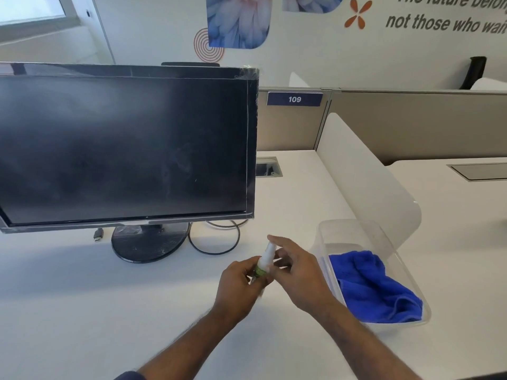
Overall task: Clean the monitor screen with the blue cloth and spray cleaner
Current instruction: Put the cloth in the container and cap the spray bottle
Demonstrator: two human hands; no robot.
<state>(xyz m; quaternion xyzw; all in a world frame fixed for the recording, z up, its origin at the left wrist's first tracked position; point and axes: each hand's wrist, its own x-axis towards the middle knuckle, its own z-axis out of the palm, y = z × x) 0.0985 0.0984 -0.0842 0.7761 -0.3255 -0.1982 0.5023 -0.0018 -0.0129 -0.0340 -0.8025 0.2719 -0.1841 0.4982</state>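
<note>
A black monitor [123, 146] stands on a round base on the white desk, its dark screen smudged and its edges wrapped in plastic film. In front of it, my left hand [238, 286] grips the lower body of a small white spray bottle [265, 260] with a green label. My right hand [299, 272] touches the bottle's top, with the fingers curled around the cap area. The blue cloth [375, 289] lies crumpled inside a clear plastic box [354, 229] to the right of my hands.
A black cable [216, 242] loops on the desk [82, 311] beside the monitor base [149, 242], and a loose plug hangs left of it. A white curved divider [365, 171] rises behind the box. Partitions with a "109" label [295, 99] close the back.
</note>
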